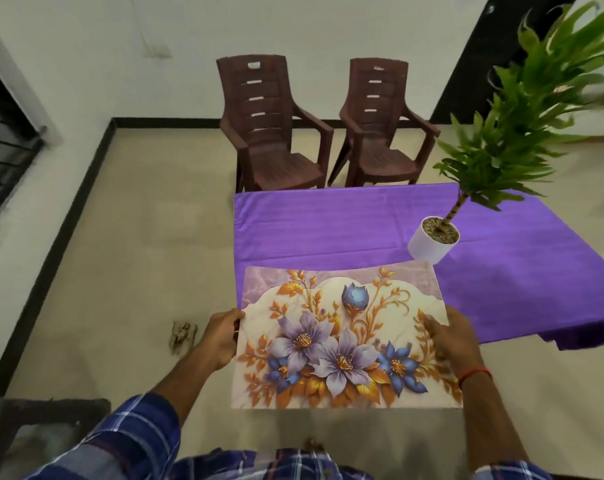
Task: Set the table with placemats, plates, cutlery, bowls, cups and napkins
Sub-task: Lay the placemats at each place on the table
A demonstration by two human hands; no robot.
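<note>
Head view: pinched the mat (338, 337) at its left edge with the left hand (221, 337), thumb on top, fingers hidden beneath; gripped its right edge with the right hand (456, 341), fingers together on top. Held it flat, far part over the table's (328, 230) near left corner, near part out over the floor (137, 271); could not tell whether touching. Saw a plant (432, 244) just beyond its far right corner, two chairs (272, 126) behind the table.
</note>
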